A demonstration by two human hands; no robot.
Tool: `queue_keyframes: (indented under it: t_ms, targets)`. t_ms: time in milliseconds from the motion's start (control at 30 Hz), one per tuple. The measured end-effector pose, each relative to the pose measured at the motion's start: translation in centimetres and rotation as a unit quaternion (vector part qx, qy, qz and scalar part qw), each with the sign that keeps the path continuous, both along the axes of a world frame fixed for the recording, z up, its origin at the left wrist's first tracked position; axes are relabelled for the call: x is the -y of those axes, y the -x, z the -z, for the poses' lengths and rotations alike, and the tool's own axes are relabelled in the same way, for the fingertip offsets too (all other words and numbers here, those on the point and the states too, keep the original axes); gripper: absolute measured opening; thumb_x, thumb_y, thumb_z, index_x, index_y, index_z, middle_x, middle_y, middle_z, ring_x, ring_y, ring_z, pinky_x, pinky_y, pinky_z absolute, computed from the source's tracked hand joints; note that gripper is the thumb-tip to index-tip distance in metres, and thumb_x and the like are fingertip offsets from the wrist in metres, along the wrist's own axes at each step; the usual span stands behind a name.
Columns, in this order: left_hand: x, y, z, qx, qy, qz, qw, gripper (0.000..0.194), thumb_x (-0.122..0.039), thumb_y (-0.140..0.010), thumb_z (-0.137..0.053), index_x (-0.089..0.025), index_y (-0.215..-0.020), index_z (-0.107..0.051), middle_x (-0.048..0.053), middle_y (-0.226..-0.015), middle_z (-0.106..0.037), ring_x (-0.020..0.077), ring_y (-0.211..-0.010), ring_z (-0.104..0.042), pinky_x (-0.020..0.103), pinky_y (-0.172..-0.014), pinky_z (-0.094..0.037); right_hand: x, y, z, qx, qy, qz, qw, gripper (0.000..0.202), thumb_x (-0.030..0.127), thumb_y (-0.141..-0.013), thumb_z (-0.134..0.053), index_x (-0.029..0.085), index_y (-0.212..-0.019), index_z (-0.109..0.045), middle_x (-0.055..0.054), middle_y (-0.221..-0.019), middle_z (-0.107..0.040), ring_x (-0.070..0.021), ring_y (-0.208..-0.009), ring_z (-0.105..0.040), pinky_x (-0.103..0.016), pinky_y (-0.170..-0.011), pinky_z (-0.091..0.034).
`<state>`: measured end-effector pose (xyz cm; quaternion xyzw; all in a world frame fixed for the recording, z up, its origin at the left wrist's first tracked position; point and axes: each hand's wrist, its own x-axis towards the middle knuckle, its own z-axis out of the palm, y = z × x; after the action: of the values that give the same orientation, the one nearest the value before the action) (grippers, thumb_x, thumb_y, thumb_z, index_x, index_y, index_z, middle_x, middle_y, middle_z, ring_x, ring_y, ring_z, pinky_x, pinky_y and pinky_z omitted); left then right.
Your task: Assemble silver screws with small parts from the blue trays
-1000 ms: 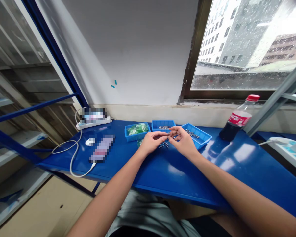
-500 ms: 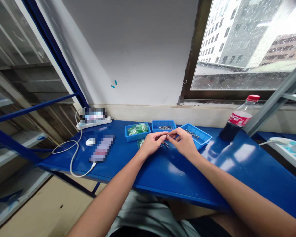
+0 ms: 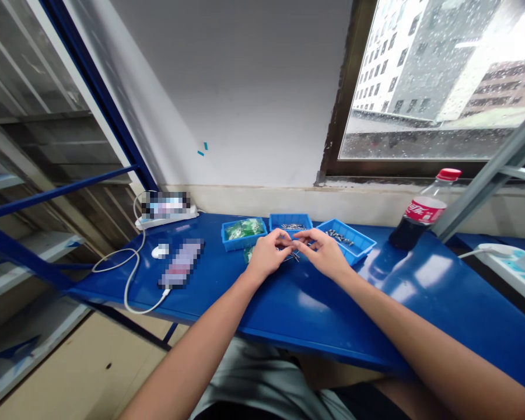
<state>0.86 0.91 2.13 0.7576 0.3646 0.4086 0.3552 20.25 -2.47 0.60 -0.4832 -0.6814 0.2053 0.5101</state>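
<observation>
Meeting in front of the middle bin [image 3: 290, 217], left hand [image 3: 266, 254] and right hand [image 3: 325, 252] curled — whether pinched shut or apart cannot be told — metal pins [image 3: 296, 256] partly covered by them, green packets [image 3: 245, 228] held left of that bin, metal fittings [image 3: 340, 237] held right of it.

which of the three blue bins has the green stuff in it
The leftmost blue bin, beside the left hand; the middle and right bins hold small metal parts instead.
</observation>
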Motion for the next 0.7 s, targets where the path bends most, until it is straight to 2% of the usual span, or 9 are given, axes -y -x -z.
queue_keyframes:
  t_ms: [133,300,500,700]
  targets:
    - [0.3,-0.1,0.0,-0.02,-0.042,0.007,0.999,0.015,-0.019,-0.086,-0.072,-0.021,-0.098,-0.062,0.002,-0.09,-0.08,0.0198,-0.086,-0.077,0.028,-0.077,-0.057,0.0,0.2,0.0,0.019,-0.004,0.0,1.0,0.023,0.045,-0.095,-0.068,0.024,-0.091,-0.077,-0.007,-0.093,-0.073,-0.0234,-0.086,-0.069,-0.035,-0.071,-0.057]
    - [-0.1,-0.2,0.2,0.021,-0.026,-0.013,0.999,0.025,-0.021,-0.085,-0.076,-0.021,-0.104,-0.059,0.003,-0.092,-0.08,0.0184,-0.081,-0.076,0.03,-0.079,-0.058,-0.1,0.1,0.0,0.021,-0.006,0.013,1.0,0.024,0.043,-0.097,-0.065,0.023,-0.092,-0.077,-0.007,-0.094,-0.073,-0.0226,-0.085,-0.068,-0.033,-0.069,-0.055]
    - [-0.6,-0.3,0.5,0.085,0.001,-0.023,0.996,0.034,-0.027,-0.084,-0.081,-0.02,-0.108,-0.058,0.005,-0.092,-0.079,0.0193,-0.084,-0.076,0.03,-0.078,-0.058,0.2,0.1,-0.2,0.069,-0.056,0.012,0.996,0.019,0.033,-0.099,-0.06,0.023,-0.094,-0.076,-0.006,-0.09,-0.07,-0.0208,-0.081,-0.066,-0.032,-0.068,-0.053]
    - [-0.7,-0.4,0.6,0.109,0.004,-0.016,0.994,0.041,-0.027,-0.082,-0.083,-0.018,-0.115,-0.06,0.005,-0.094,-0.078,0.0179,-0.084,-0.075,0.028,-0.077,-0.058,-0.1,0.3,0.5,0.064,-0.049,-0.009,0.997,0.014,0.027,-0.095,-0.063,0.022,-0.097,-0.076,-0.005,-0.09,-0.07,-0.0207,-0.081,-0.068,-0.033,-0.07,-0.056]
